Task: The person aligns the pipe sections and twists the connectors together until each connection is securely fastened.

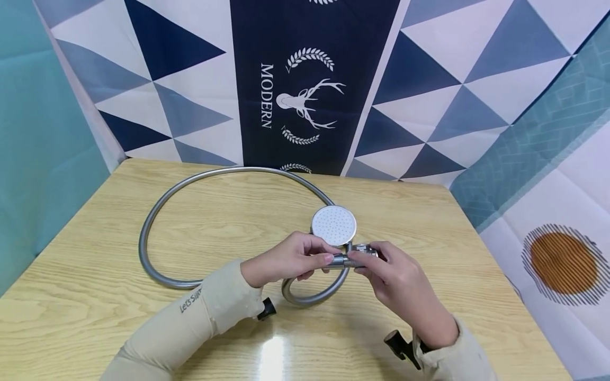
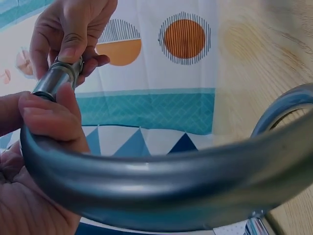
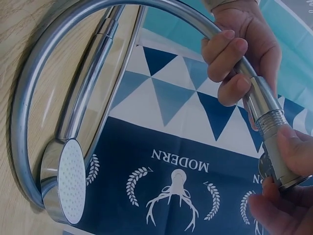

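Observation:
My left hand (image 1: 290,257) grips the end of a grey shower hose (image 2: 146,181) by its smooth metal sleeve (image 3: 260,95). My right hand (image 1: 397,275) pinches a short metal fitting (image 3: 275,152) between thumb and fingers. A threaded collar (image 3: 272,122) shows where the sleeve and fitting meet, in line with each other; how far they are joined I cannot tell. Just beyond the hands, a chrome shower head (image 1: 333,225) with a white dotted face lies on the wooden table. Its handle (image 3: 88,85) shows in the right wrist view. Fingers cover part of the fitting.
The hose makes a wide loop on the left of the wooden table (image 1: 229,233) and a smaller one below the hands. A patterned cloth (image 1: 314,84) hangs behind the table's far edge. Black wrist mounts (image 1: 400,346) stick out near both sleeves.

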